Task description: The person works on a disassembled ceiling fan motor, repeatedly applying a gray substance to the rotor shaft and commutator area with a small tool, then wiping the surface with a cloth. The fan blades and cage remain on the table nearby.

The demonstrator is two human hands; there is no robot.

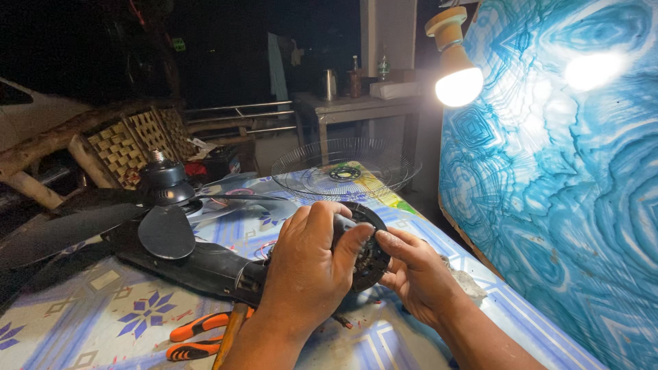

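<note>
1. My left hand (pixel 308 264) is wrapped around the motor (pixel 367 250), fingers closed on its top and near side. My right hand (pixel 415 274) pinches its right rim, thumb and fingertips shut on it.
2. The motor sits just above the table (pixel 103 308) at centre, still joined to the fan body (pixel 199 267) running off to 9 o'clock.
3. Progress, my judgement: grille (pixel 343 171) is off and lying at 12 o'clock; blade (pixel 164 229) is off at 10 o'clock. The motor itself looks only partly opened; what is left inside I cannot tell.
4. Pliers (pixel 195 336) lie at 7 o'clock, untouched.
5. Room: blue panel (pixel 562 192) stands close at 3 o'clock, with the table edge just beside my right wrist. Lit bulb (pixel 456 75) hangs at 1 o'clock. Freest space is at 8 o'clock.
</note>
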